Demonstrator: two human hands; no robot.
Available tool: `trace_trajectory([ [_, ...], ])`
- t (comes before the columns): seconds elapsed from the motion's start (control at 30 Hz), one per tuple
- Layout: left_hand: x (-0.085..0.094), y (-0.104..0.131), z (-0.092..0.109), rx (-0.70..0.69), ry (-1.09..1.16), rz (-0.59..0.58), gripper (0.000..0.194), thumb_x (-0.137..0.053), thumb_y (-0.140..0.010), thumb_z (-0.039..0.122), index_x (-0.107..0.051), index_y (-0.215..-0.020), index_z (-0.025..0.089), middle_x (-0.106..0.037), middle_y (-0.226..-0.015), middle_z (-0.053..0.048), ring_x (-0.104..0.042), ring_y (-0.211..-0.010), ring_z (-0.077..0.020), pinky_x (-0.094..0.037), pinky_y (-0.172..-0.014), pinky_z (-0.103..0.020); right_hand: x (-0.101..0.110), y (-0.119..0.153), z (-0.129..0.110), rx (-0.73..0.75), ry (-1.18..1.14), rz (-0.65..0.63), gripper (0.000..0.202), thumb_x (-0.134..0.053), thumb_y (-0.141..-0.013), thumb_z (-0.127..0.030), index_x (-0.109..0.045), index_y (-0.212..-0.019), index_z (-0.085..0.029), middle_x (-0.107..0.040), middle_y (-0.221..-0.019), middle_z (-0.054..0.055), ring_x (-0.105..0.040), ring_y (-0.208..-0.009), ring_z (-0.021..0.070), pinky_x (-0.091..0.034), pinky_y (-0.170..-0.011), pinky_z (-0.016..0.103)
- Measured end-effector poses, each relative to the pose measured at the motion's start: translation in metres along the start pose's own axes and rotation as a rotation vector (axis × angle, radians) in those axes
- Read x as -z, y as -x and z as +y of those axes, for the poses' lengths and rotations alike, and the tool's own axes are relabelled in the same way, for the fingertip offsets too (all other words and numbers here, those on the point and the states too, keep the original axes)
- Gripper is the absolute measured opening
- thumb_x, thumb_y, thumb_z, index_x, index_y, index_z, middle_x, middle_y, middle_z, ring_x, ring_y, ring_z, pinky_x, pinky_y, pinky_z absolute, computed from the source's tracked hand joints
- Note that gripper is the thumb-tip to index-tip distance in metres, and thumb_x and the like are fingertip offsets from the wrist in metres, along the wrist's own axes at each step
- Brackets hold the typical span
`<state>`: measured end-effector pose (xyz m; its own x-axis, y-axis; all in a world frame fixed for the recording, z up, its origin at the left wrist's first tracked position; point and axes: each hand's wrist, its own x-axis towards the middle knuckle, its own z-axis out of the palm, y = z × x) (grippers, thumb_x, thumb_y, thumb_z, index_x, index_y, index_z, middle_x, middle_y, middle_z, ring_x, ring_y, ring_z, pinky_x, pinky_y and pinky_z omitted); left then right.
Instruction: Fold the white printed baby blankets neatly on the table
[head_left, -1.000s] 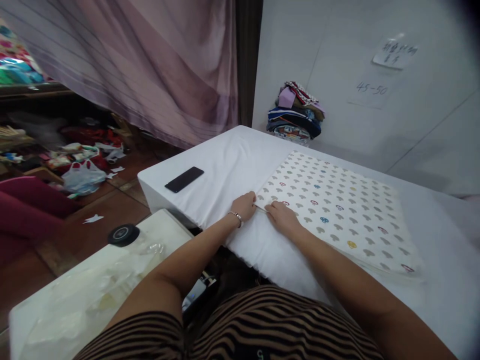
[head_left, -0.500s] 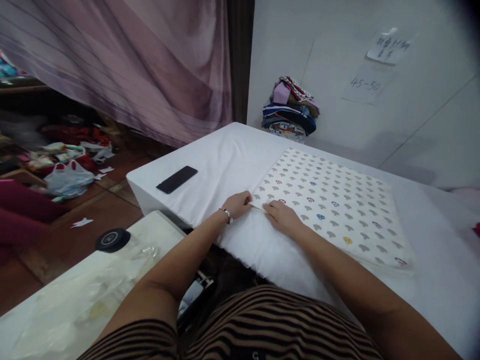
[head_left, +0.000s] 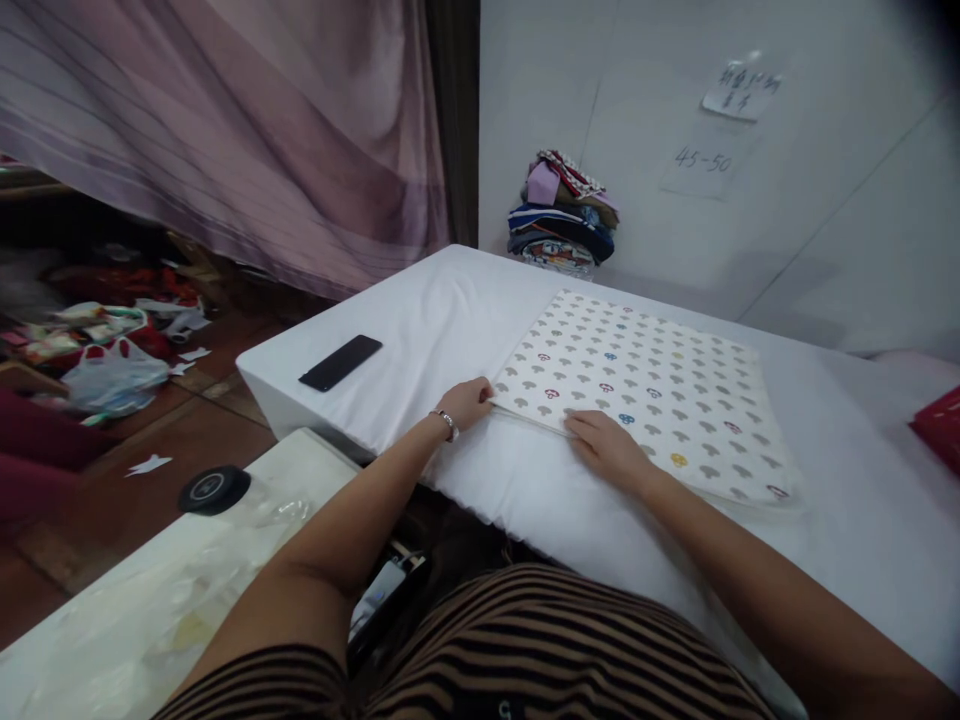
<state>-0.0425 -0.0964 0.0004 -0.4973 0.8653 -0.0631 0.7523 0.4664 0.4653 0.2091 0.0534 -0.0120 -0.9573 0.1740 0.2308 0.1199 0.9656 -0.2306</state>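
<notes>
A folded white cloth (head_left: 630, 385) printed with grey and coloured mushroom-like shapes lies flat on the white-covered table (head_left: 442, 310). My left hand (head_left: 466, 403), with a bracelet at the wrist, pinches the cloth's near left corner. Along the near edge, a little to the right of that corner, my right hand (head_left: 604, 445) has its fingertips on the edge, thumb underneath or hidden; the edge seems to be between them. The underside of both grips is out of sight.
A black phone (head_left: 341, 362) lies at the table's left end. Folded clothes (head_left: 562, 215) are stacked behind the table against the wall. At lower left, a second white surface carries a black round object (head_left: 214, 490) and clear plastic (head_left: 187, 590). A red item (head_left: 939, 430) is at far right.
My right hand has slid to the right along the near edge, away from my left hand, which stays at the corner. The cloth's near edge now lies straighter. The view has turned slightly right.
</notes>
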Motion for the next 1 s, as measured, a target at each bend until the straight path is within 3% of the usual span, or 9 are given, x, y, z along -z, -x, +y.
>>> trace_trajectory([
  [0.17,-0.006,0.004,0.004,-0.016,-0.028,0.115,0.016,-0.056,-0.075,0.022,-0.055,-0.091,0.02,-0.061,-0.096,-0.004,-0.058,-0.085,-0.0178,-0.045,-0.073,-0.029,0.01,0.027,0.012,-0.064,0.052,0.018,0.031,-0.044,-0.089,-0.021,-0.061,-0.114,-0.019,-0.059,-0.12,0.011,-0.052,-0.109,0.023,-0.043,-0.094,0.038],
  [0.3,-0.012,0.009,0.015,-0.19,-0.153,0.262,0.018,-0.056,-0.074,0.017,-0.054,-0.092,0.019,-0.056,-0.106,-0.008,-0.054,-0.098,-0.0214,-0.045,-0.082,-0.033,0.01,0.028,0.01,-0.087,0.083,0.015,0.029,-0.044,-0.09,-0.021,-0.063,-0.111,-0.017,-0.06,-0.116,0.011,-0.052,-0.107,0.0226,-0.043,-0.093,0.036],
  [0.43,-0.015,0.008,0.026,-0.435,-0.254,0.196,0.017,-0.052,-0.078,0.011,-0.056,-0.092,0.02,-0.057,-0.109,-0.009,-0.05,-0.105,-0.0228,-0.041,-0.088,-0.037,0.012,0.022,0.004,-0.102,0.111,-0.033,0.03,-0.04,-0.093,-0.022,-0.064,-0.108,-0.017,-0.061,-0.114,0.011,-0.053,-0.103,0.0216,-0.043,-0.09,0.034],
  [0.53,-0.017,0.004,0.029,-0.522,-0.288,0.137,0.017,-0.048,-0.082,0.011,-0.058,-0.091,0.02,-0.06,-0.105,-0.008,-0.052,-0.102,-0.0214,-0.04,-0.087,-0.037,0.013,0.019,0.002,-0.114,0.122,-0.058,0.031,-0.037,-0.094,-0.022,-0.064,-0.108,-0.016,-0.061,-0.113,0.011,-0.053,-0.101,0.0211,-0.044,-0.088,0.033],
  [0.7,-0.02,-0.002,0.025,-0.504,-0.318,0.133,0.016,-0.045,-0.085,0.013,-0.059,-0.09,0.02,-0.062,-0.096,-0.008,-0.056,-0.093,-0.0204,-0.039,-0.083,-0.036,0.013,0.018,0.003,-0.091,0.142,-0.088,0.031,-0.038,-0.093,-0.022,-0.063,-0.112,-0.017,-0.061,-0.114,0.011,-0.052,-0.102,0.0222,-0.043,-0.088,0.035],
  [1.0,-0.023,-0.002,0.023,-0.48,-0.301,0.132,0.016,-0.045,-0.085,0.013,-0.059,-0.085,0.021,-0.061,-0.095,-0.008,-0.055,-0.095,-0.0208,-0.041,-0.08,-0.035,0.013,0.015,0.004,-0.155,0.179,-0.143,0.033,-0.036,-0.094,-0.018,-0.062,-0.114,-0.017,-0.061,-0.115,0.011,-0.053,-0.102,0.0224,-0.043,-0.086,0.033],
])
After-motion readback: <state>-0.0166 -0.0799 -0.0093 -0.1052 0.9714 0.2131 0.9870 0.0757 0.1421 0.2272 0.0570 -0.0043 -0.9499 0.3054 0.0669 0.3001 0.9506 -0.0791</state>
